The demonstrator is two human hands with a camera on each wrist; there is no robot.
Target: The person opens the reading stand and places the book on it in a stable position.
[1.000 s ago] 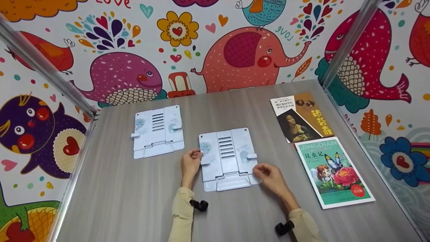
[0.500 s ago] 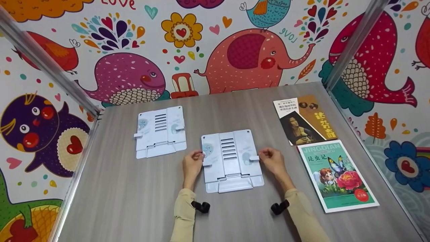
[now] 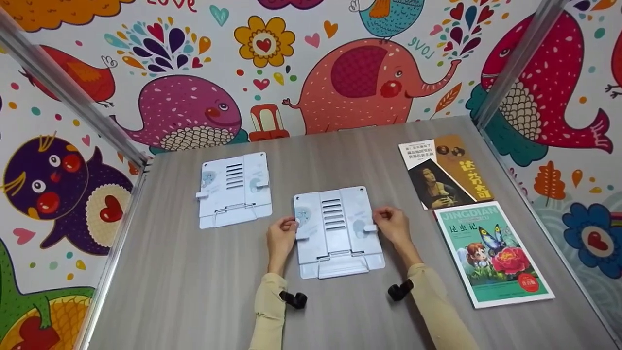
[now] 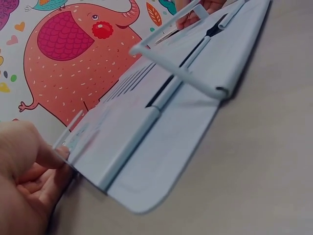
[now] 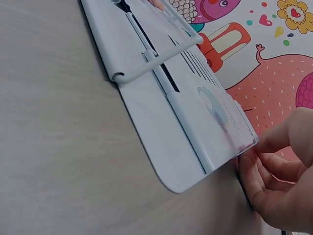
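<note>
A white folding book stand (image 3: 335, 238) with slots and side page clips lies nearly flat on the table. My left hand (image 3: 281, 239) pinches its left edge just above the left clip. On the opposite side, my right hand (image 3: 392, 226) pinches the right edge near the right clip. In the left wrist view, the left thumb (image 4: 49, 155) is on the edge with fingers below it. The right wrist view shows the right thumb (image 5: 274, 142) and fingers at the edge, and the stand's wire-like front ledge (image 5: 156, 61) raised.
A second white book stand (image 3: 235, 194) lies flat at the back left. To the right are a brown and white book (image 3: 466, 165) and a green book (image 3: 493, 272) below it. Metal frame posts (image 3: 515, 63) and a cartoon wall border the table (image 3: 184, 291).
My right hand has moved up from the stand's lower right corner to its right edge near the clip. The left hand stays at the left edge. The head view has shifted slightly.
</note>
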